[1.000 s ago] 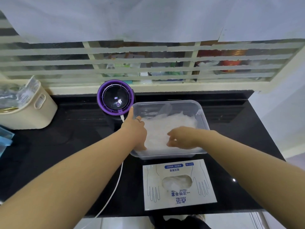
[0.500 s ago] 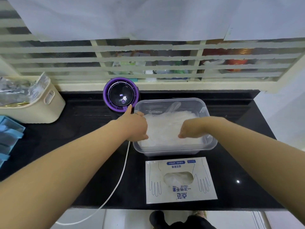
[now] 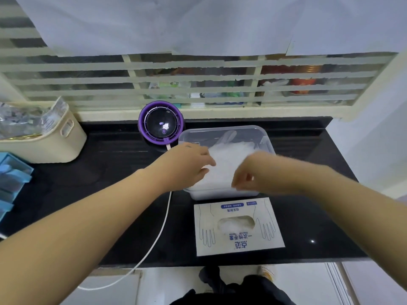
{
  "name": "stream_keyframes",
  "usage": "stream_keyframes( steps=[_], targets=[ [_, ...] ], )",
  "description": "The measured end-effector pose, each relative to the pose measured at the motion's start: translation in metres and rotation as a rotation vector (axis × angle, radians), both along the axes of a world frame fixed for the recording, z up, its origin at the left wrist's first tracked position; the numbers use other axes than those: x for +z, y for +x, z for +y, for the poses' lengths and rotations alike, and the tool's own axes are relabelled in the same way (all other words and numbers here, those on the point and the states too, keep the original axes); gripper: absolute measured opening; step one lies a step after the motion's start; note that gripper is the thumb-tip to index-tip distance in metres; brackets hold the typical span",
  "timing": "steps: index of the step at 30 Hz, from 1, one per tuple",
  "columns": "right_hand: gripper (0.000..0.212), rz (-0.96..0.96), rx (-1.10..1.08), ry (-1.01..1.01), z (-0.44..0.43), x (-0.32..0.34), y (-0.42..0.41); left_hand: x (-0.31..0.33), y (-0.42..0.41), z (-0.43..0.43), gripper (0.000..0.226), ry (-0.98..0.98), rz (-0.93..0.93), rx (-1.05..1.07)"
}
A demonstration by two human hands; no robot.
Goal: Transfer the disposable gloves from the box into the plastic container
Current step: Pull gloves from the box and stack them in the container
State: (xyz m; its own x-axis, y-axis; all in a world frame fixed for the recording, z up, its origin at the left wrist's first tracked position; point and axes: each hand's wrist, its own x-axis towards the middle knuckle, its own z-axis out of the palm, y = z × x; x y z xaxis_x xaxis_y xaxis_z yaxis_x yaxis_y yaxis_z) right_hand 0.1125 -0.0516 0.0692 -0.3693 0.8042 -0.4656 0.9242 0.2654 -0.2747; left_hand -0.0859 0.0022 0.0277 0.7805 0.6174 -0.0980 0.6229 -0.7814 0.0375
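Where a pale wall meets the room's edge at right, a barred window [image 3: 198, 84] spans the back, its upper part covered by white paper sheets [image 3: 154, 23]; blurred bottles and jars show behind the bars. Below it runs a black polished countertop [image 3: 110, 194], with light floor tiles [image 3: 308, 282] past its near edge.

A cream storage bin [image 3: 55, 146] with crinkled packets stands at the far left, well apart from the work. The clear plastic container [image 3: 224, 132] sits at centre, heaped with translucent white disposable gloves [image 3: 231, 155]. Just in front of it lies the flat glove box [image 3: 237, 245], printed face up; more gloves show through its oval opening.

Both forearms cross the counter and hide the container's near corners. The left hand [image 3: 189, 166] rests on the left side of the heap, fingers nearly straight and thumb apart. The right hand [image 3: 253, 172] is over the near rim with fingers curled downward; blur leaves it unclear whether it pinches any gloves.

A round purple-rimmed device [image 3: 160, 126] stands just beside the container's far left corner. A blue organiser [image 3: 13, 172] is cut off at the left edge. A white cable [image 3: 158, 234] runs from the device, under the left wrist, and off the near edge.
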Motion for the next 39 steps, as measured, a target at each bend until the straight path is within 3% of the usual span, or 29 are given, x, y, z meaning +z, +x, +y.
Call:
stream_keyframes(
  steps=[3,5,8,10,12,15,21,24,29,33,39],
  targets=[
    [0.027,-0.112,0.135,-0.246,-0.027,-0.041,-0.007,-0.008,0.000,-0.027,0.029,-0.010,-0.137,-0.168],
    [0.035,-0.204,0.204,-0.270,-0.036,-0.069,-0.005,-0.020,0.000,-0.046,0.033,-0.104,-0.030,-0.228],
    [0.050,-0.195,0.235,-0.243,-0.044,-0.103,0.000,-0.048,-0.001,-0.065,0.046,-0.226,0.159,-0.223],
    [0.041,-0.141,0.191,-0.202,-0.047,-0.115,-0.001,-0.064,-0.003,-0.070,0.052,-0.242,0.195,-0.193],
    [0.029,-0.060,0.109,-0.100,-0.044,-0.116,0.001,-0.074,-0.006,-0.070,0.053,-0.265,0.203,-0.161],
    [0.027,-0.070,0.136,0.091,-0.042,-0.115,0.006,-0.080,-0.007,-0.069,0.055,-0.259,0.183,-0.163],
    [0.032,-0.100,0.224,0.140,-0.041,-0.128,-0.002,-0.085,-0.009,-0.066,0.075,-0.298,0.122,-0.118],
    [0.033,0.001,0.155,0.199,-0.045,-0.131,-0.007,-0.086,-0.009,-0.067,0.083,-0.313,0.116,-0.091],
    [0.012,0.238,-0.088,0.154,-0.051,-0.110,0.006,-0.084,-0.006,-0.066,0.088,-0.316,0.101,-0.074],
    [0.012,0.288,-0.190,0.075,-0.052,-0.092,0.012,-0.081,-0.001,-0.065,0.088,-0.295,0.128,-0.083],
    [0.013,0.537,-0.429,0.252,-0.047,-0.054,0.015,-0.074,0.004,-0.067,0.077,-0.273,0.230,-0.072]
  ],
)
